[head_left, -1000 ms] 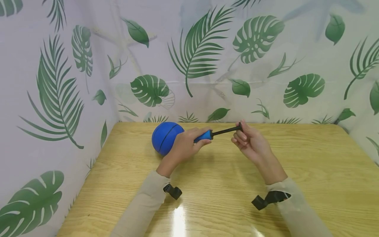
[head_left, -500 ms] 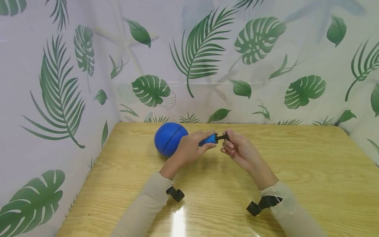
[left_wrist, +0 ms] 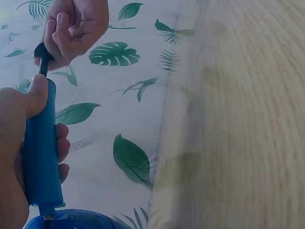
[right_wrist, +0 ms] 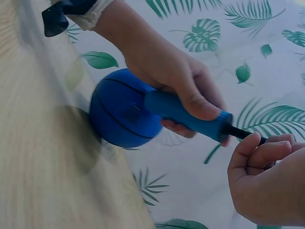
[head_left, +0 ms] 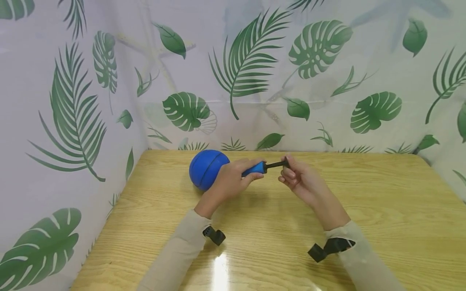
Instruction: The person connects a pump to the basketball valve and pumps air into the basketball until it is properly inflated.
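A blue ball with black seams [head_left: 207, 169] rests on the wooden table, left of centre. My left hand [head_left: 230, 178] grips the blue barrel of a small hand pump [left_wrist: 43, 143], its thumb along the top end. In the left wrist view the pump's nozzle end meets the ball. My right hand [head_left: 307, 180] pinches the black handle [head_left: 286, 162] at the end of the pump's rod [head_left: 274, 164], which is partly drawn out. From the right wrist view, the right hand's curled fingers [right_wrist: 257, 152] cover most of that handle.
The wooden table [head_left: 262, 242] spreads toward me and to both sides. Behind it and at the left hang white sheets with green leaf prints [head_left: 247, 60]. Each wrist carries a black camera mount, one at the left sleeve [head_left: 214, 235] and one at the right [head_left: 329, 247].
The right hand first moved left, pushing the rod nearly all the way into the barrel. Now it has come back a little to the right, and more rod shows. The left hand keeps its grip.
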{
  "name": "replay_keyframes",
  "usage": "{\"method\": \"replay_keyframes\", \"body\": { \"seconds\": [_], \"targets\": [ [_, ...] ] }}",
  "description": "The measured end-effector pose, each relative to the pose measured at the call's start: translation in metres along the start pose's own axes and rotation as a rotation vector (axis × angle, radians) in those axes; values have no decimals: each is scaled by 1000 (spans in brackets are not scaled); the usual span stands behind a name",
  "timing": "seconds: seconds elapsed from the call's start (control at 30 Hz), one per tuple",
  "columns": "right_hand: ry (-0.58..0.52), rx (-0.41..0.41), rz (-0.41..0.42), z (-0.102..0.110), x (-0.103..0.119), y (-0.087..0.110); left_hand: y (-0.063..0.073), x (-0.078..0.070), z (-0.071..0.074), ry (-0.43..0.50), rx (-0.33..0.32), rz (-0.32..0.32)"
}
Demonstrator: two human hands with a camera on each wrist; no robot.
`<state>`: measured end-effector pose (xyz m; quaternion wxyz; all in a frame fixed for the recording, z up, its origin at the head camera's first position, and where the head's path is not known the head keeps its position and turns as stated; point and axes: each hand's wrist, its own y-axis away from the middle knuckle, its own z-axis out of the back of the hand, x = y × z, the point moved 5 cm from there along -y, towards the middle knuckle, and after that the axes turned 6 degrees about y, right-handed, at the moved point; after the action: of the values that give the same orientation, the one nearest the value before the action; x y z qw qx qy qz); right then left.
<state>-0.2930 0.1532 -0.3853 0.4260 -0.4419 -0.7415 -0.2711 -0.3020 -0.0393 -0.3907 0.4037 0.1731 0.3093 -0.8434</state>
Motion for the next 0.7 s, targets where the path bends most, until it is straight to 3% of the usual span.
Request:
{"method": "replay_keyframes", "body": {
  "seconds": [0.27, 0.7],
  "targets": [
    [-171, 66, 124, 10, 25, 6, 0, 7, 5, 21, -2, 47],
    [-135, 48, 131, 12, 22, 5, 1, 3, 1, 12, -33, 0]
  ]
}}
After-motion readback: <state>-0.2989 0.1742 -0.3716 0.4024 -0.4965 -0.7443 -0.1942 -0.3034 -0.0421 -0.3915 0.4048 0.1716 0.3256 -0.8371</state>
